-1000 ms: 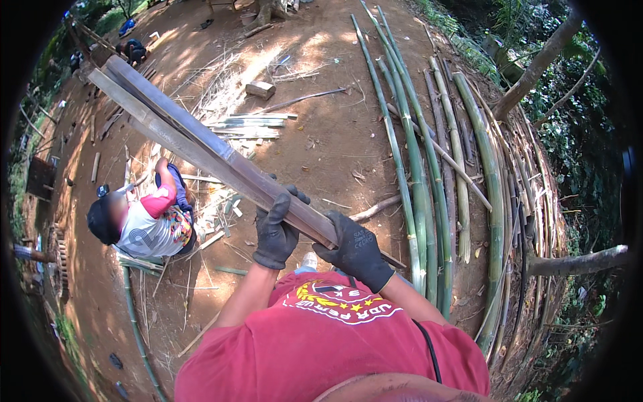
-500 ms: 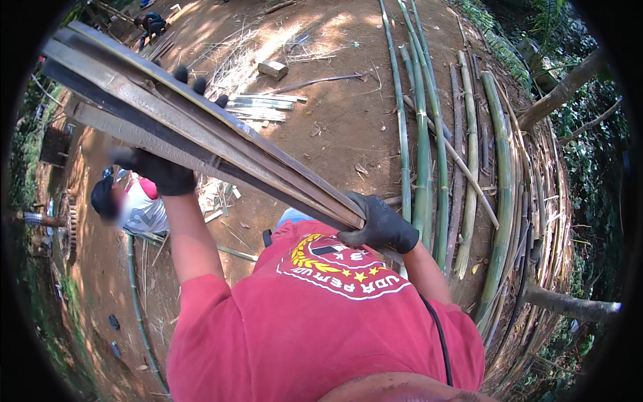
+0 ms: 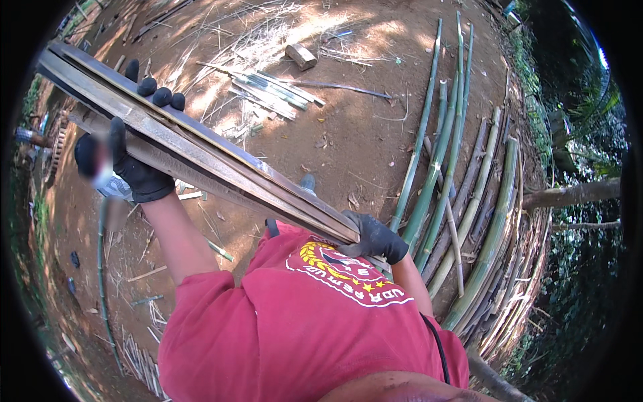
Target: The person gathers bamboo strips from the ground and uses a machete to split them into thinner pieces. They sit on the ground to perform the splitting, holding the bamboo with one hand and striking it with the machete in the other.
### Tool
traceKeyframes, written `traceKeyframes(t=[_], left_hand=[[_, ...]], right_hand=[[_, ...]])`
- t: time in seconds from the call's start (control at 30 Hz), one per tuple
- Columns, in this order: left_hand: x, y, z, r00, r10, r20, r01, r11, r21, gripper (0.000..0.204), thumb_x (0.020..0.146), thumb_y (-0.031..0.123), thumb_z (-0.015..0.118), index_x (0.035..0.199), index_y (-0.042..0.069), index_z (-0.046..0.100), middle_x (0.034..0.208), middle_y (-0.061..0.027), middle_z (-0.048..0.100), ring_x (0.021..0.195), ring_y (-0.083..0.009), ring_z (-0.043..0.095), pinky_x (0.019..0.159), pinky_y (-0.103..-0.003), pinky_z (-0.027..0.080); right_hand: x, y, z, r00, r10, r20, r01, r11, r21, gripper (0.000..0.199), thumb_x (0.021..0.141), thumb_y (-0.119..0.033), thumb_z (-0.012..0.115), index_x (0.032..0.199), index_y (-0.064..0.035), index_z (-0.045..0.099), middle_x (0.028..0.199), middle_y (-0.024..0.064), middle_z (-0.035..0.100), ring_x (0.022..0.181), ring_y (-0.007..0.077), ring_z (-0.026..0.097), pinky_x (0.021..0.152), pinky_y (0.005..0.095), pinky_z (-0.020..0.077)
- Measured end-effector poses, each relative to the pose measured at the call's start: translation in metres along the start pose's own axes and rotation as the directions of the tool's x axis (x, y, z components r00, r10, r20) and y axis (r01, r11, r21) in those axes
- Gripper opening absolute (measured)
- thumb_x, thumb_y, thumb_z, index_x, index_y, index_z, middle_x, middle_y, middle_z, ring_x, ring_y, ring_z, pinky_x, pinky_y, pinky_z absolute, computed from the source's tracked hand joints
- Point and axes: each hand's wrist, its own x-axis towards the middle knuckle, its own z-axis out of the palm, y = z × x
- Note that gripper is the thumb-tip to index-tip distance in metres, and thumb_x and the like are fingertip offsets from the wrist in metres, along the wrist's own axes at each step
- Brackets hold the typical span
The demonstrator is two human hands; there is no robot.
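— What's the ground like?
— Bare reddish-brown earth (image 3: 348,134), dappled with sunlight and strewn with dry splinters
— And along its right edge?
— Long green bamboo poles (image 3: 429,181) lie side by side, then trees and dense shaded greenery (image 3: 583,281); a wood block (image 3: 301,56) sits near the far edge

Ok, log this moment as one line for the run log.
left hand: grips bundle of bamboo slats far along | right hand: holds near end at chest | green bamboo poles: on ground, right
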Motion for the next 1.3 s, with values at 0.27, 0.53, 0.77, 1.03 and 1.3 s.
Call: traceKeyframes(t=[0.27,0.53,0.77,1.03,1.3], left_hand=[[0.111,0.025,-0.077,0.955,0.130,-0.265,-0.062,0.966,0.250,0.074,0.088,0.035,0.064,0.145,0.000,0.032,0.137,-0.0223,0.048,0.127,-0.0380,0.048,0.112,-0.059,0.030],[0.195,-0.089,-0.044,0.940,0.248,-0.233,-0.197,0.955,0.222,0.071,0.079,0.019,0.064,0.143,0.001,0.037,0.126,-0.0244,0.057,0.117,-0.0360,0.057,0.105,-0.053,0.043],[0.255,-0.217,-0.031,0.959,0.221,-0.176,-0.183,0.961,0.208,0.078,0.085,0.031,0.068,0.148,0.008,0.029,0.131,-0.0185,0.055,0.119,-0.0338,0.056,0.104,-0.049,0.044],[0.334,-0.347,0.013,0.859,0.116,-0.499,0.020,0.966,0.259,0.047,0.087,0.019,0.067,0.128,0.001,0.053,0.113,-0.0151,0.064,0.106,-0.0296,0.064,0.093,-0.044,0.052],[0.412,-0.416,-0.017,0.868,0.186,-0.460,0.003,0.925,0.379,0.079,0.089,0.037,0.066,0.151,0.012,0.024,0.140,-0.0192,0.046,0.129,-0.0368,0.047,0.108,-0.055,0.039]], right_hand=[[0.133,-0.006,-0.154,0.964,-0.187,-0.188,0.071,0.867,-0.494,0.049,0.063,-0.025,0.079,0.103,-0.0070,0.059,0.095,0.0171,0.064,0.090,0.0364,0.061,0.080,0.0403,0.0486],[0.211,0.036,-0.285,0.942,-0.282,-0.184,0.123,0.797,-0.591,0.046,0.067,-0.022,0.078,0.106,-0.0067,0.058,0.095,0.0183,0.064,0.088,0.0360,0.064,0.078,0.0409,0.0501],[0.250,0.096,-0.424,0.964,-0.233,-0.127,0.132,0.837,-0.530,0.047,0.070,-0.027,0.079,0.106,-0.0063,0.058,0.095,0.0177,0.064,0.088,0.0344,0.064,0.079,0.0406,0.0501],[0.226,0.133,-0.567,0.964,-0.266,0.024,0.256,0.891,-0.375,0.052,0.071,-0.031,0.080,0.110,-0.0054,0.057,0.099,0.0215,0.065,0.094,0.0401,0.064,0.079,0.0436,0.0503],[0.295,0.141,-0.676,0.979,-0.199,-0.039,0.155,0.859,-0.489,0.050,0.065,-0.030,0.079,0.106,-0.0080,0.061,0.100,0.0200,0.066,0.094,0.0396,0.064,0.081,0.0454,0.0511]])
